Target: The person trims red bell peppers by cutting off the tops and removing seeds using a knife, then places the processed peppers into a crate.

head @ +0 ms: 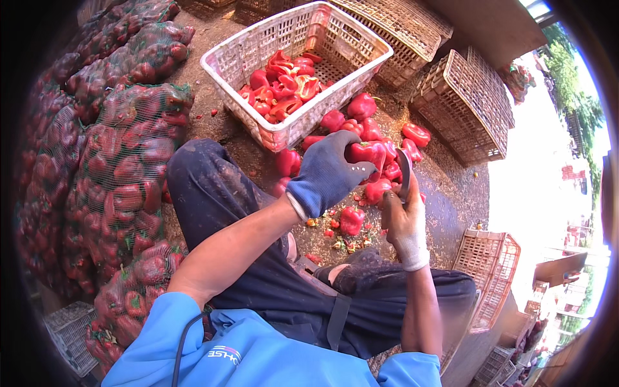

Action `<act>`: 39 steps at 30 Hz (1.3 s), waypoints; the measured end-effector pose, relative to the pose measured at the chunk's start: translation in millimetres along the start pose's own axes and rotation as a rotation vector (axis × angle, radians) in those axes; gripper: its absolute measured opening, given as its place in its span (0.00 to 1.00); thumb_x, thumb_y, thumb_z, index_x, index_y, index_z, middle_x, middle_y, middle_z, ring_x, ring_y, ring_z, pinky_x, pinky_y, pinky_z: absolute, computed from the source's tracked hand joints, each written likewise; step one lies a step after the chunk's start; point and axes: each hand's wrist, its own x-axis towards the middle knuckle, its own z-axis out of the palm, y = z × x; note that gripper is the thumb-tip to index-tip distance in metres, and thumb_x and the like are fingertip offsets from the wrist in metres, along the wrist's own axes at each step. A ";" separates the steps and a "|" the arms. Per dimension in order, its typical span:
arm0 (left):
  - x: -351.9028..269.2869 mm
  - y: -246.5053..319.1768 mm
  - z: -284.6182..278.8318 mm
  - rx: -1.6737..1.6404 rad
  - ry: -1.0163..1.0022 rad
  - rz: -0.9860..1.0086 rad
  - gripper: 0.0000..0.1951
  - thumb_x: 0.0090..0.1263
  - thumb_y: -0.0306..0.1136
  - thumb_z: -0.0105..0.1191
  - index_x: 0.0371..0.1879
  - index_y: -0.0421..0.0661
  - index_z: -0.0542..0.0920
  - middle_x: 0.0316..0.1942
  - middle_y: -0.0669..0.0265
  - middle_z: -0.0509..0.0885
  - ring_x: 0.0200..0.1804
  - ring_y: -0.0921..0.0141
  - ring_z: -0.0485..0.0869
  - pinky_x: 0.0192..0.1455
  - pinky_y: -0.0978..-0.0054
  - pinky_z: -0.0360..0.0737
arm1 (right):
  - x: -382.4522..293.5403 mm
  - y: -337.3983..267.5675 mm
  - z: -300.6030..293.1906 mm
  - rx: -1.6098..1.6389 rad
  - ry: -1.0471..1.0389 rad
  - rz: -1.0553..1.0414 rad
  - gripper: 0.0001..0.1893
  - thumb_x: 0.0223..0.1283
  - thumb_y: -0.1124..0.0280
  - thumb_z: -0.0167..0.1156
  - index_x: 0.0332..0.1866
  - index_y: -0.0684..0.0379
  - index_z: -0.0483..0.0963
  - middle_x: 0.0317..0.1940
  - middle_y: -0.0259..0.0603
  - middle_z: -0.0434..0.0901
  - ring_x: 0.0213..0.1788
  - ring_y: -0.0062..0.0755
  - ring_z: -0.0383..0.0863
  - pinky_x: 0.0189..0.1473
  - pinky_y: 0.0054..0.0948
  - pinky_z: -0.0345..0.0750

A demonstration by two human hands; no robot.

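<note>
My left hand (331,169), in a dark blue knit glove, has thumb and fingers around a red bell pepper (370,154). To its right, my right hand (405,227) wears a pale glove with dark, soiled fingers. It grips a knife (405,171), whose curved blade points up and away from me, close to the held pepper. A heap of whole red bell peppers (333,120) lies on the floor beneath and beyond my hands. Past the left hand stands a dirty white plastic crate (217,80), with cut pepper pieces (285,89) inside.
Mesh sacks (128,179) packed with red peppers line the left side. Stained crates stand upturned at the upper right (466,109), and another crate (488,275) is beside my right knee. One whole pepper (352,220) and scraps (346,243) lie before my crossed legs.
</note>
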 end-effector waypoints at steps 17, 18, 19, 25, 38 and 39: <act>-4.0 -5.6 12.8 0.104 0.085 0.095 0.21 0.56 0.41 0.75 0.45 0.43 0.86 0.43 0.52 0.88 0.46 0.51 0.89 0.51 0.54 0.86 | 16.3 40.7 35.3 -0.282 0.044 -0.228 0.37 0.71 0.83 0.53 0.86 0.56 0.61 0.39 0.41 0.82 0.39 0.27 0.81 0.45 0.32 0.80; -3.9 -6.4 12.4 0.090 0.088 0.068 0.22 0.56 0.42 0.75 0.46 0.43 0.86 0.44 0.52 0.88 0.47 0.51 0.89 0.51 0.55 0.86 | 13.3 46.3 43.1 -0.280 0.066 -0.248 0.38 0.70 0.83 0.54 0.86 0.55 0.61 0.37 0.40 0.82 0.37 0.27 0.81 0.43 0.32 0.81; -2.2 -7.6 10.7 0.060 0.078 0.005 0.23 0.56 0.42 0.76 0.48 0.42 0.87 0.44 0.51 0.89 0.47 0.52 0.90 0.52 0.56 0.87 | 7.0 49.3 43.0 -0.378 0.033 -0.142 0.38 0.69 0.82 0.54 0.86 0.56 0.61 0.39 0.44 0.84 0.37 0.32 0.82 0.44 0.37 0.81; 17.4 14.9 -20.4 -0.425 0.050 -0.376 0.28 0.59 0.46 0.77 0.52 0.38 0.88 0.43 0.53 0.93 0.42 0.60 0.93 0.50 0.61 0.89 | -7.1 100.0 21.8 -0.377 -0.145 0.057 0.23 0.74 0.73 0.60 0.72 0.60 0.77 0.33 0.35 0.83 0.28 0.24 0.77 0.33 0.29 0.75; 8.3 -28.7 10.7 -0.082 -0.411 0.069 0.25 0.65 0.47 0.73 0.51 0.38 0.89 0.39 0.50 0.92 0.40 0.60 0.93 0.46 0.64 0.87 | 26.6 -1.9 -7.4 0.063 -0.115 0.236 0.23 0.75 0.57 0.70 0.67 0.57 0.81 0.37 0.26 0.87 0.25 0.09 0.75 0.26 0.15 0.70; 5.6 -9.9 3.1 -0.176 -0.448 -0.038 0.25 0.65 0.46 0.72 0.51 0.38 0.89 0.39 0.51 0.92 0.39 0.62 0.93 0.45 0.66 0.88 | 24.7 -4.1 -7.9 0.118 -0.116 0.219 0.22 0.74 0.57 0.69 0.65 0.58 0.82 0.38 0.26 0.87 0.24 0.09 0.75 0.26 0.15 0.69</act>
